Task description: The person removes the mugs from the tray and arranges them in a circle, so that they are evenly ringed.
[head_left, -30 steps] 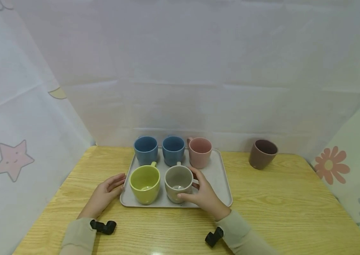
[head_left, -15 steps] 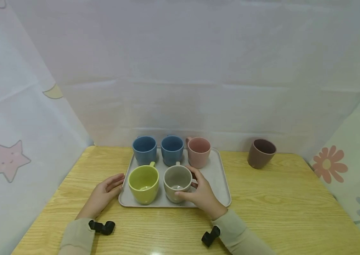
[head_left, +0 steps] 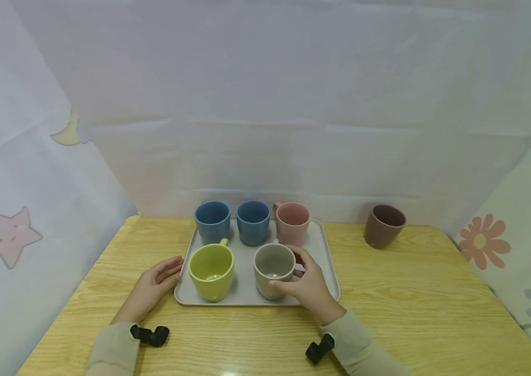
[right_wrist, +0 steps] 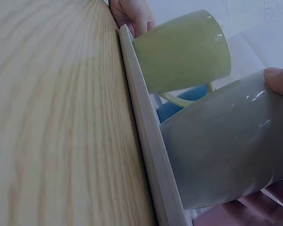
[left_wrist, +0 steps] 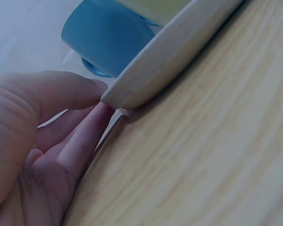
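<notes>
My right hand (head_left: 310,286) grips a grey mug (head_left: 272,282) on the front right part of a pale tray (head_left: 322,261). Thumb in front, fingers behind, it holds the mug's right side, where a handle shows between the fingers; another handle-like piece sticks up behind the rim. In the right wrist view the grey mug (right_wrist: 226,146) stands upright by the tray's front rim (right_wrist: 144,127). My left hand (head_left: 150,287) rests against the tray's left edge, with fingertips and thumb tip touching the rim (left_wrist: 151,70). To the grey mug's left stands a yellow-green mug (head_left: 211,287).
Behind them on the tray stand a left blue mug (head_left: 214,232), a second blue mug (head_left: 253,232) and a pink mug (head_left: 292,232). A brown cup (head_left: 381,232) stands on the wooden table (head_left: 411,303) at the back right. White cloth (head_left: 246,104) hangs behind the table.
My right hand has moved the grey mug to the right across the tray, widening the gap to the yellow-green mug. My left hand stays at the tray edge. The head view has shifted slightly.
</notes>
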`<state>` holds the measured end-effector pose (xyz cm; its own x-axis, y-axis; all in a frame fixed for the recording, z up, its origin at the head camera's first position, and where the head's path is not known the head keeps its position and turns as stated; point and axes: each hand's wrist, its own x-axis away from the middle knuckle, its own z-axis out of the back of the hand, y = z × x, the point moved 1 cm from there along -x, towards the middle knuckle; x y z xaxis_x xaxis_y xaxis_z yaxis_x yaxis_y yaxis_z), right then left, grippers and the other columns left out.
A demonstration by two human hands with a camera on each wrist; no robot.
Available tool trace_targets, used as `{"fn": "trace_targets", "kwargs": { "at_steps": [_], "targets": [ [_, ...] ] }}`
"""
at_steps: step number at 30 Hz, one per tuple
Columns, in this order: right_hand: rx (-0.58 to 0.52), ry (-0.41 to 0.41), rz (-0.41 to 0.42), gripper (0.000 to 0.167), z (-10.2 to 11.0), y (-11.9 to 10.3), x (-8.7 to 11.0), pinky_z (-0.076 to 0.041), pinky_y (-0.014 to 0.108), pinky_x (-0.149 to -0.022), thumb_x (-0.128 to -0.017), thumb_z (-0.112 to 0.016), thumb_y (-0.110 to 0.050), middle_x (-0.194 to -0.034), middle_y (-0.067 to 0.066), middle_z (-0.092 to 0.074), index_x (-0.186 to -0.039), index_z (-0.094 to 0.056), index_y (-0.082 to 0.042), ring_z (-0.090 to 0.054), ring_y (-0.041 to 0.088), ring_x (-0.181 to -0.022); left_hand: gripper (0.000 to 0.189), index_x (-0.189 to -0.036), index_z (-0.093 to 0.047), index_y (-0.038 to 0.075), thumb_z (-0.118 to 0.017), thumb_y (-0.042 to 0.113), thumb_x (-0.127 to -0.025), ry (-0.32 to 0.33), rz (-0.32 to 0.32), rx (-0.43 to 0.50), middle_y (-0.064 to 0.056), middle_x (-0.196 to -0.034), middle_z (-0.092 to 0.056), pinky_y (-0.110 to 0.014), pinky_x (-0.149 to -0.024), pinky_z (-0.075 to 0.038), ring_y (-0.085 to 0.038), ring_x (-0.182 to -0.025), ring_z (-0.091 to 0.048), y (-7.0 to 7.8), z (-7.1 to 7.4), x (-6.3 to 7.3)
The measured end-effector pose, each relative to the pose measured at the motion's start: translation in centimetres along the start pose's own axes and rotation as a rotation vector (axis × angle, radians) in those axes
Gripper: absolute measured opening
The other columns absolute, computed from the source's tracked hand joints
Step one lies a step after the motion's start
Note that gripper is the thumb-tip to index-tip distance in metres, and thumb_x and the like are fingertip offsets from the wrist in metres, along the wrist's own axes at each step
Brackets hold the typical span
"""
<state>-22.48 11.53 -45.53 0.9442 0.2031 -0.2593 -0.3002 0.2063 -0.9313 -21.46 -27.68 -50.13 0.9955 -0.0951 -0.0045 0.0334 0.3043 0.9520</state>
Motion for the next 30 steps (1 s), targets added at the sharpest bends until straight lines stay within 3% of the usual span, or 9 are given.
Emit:
{"fn": "trace_targets", "kwargs": {
  "at_steps": [12, 19, 23, 30],
  "targets": [
    [0.067, 0.144, -0.003, 0.084, 4.9, 0.2, 0.3, -0.048, 0.048, -0.102, -0.071, -0.094, -0.010, -0.132, 0.010, -0.059, -0.144, -0.052, -0.010, -0.053, 0.025, -0.121, 0.064, -0.156, -0.038, 0.004, -0.065, 0.026, -0.102, -0.004, -0.003, 0.010, -0.017, -0.155, -0.045, -0.007, -0.097, -0.042, -0.028, -0.141, -0.043, 0.0, 0.0, -0.1],
    [0.068, 0.229, 0.005, 0.080, 8.1, 0.3, 0.4, -0.047, 0.022, -0.097, -0.075, -0.090, -0.004, -0.132, 0.012, -0.057, -0.144, -0.050, -0.005, -0.050, 0.018, -0.117, 0.065, -0.155, -0.039, 0.003, -0.066, 0.028, -0.101, -0.005, -0.013, 0.005, -0.018, -0.155, -0.045, -0.007, -0.097, -0.042, -0.004, -0.132, -0.050, -0.4, 0.0, -0.1],
    [0.066, 0.296, 0.028, 0.077, 9.7, 0.5, 0.5, -0.045, 0.014, -0.095, -0.077, -0.087, -0.002, -0.132, 0.013, -0.056, -0.144, -0.050, -0.004, -0.049, 0.017, -0.116, 0.065, -0.155, -0.038, 0.004, -0.066, 0.029, -0.101, -0.008, -0.011, 0.006, -0.017, -0.155, -0.045, -0.007, -0.097, -0.042, 0.009, -0.124, -0.050, -0.8, 0.0, -0.2],
    [0.089, 0.446, 0.056, 0.075, 12.0, 1.6, 0.4, -0.043, 0.015, -0.087, -0.078, -0.084, 0.001, -0.132, 0.014, -0.055, -0.144, -0.049, -0.001, -0.048, 0.016, -0.112, 0.068, -0.155, -0.038, 0.003, -0.067, 0.031, -0.100, -0.008, -0.011, 0.008, -0.017, -0.154, -0.045, -0.007, -0.097, -0.042, 0.009, -0.124, -0.050, -1.0, 0.1, -0.3]
  ]
}}
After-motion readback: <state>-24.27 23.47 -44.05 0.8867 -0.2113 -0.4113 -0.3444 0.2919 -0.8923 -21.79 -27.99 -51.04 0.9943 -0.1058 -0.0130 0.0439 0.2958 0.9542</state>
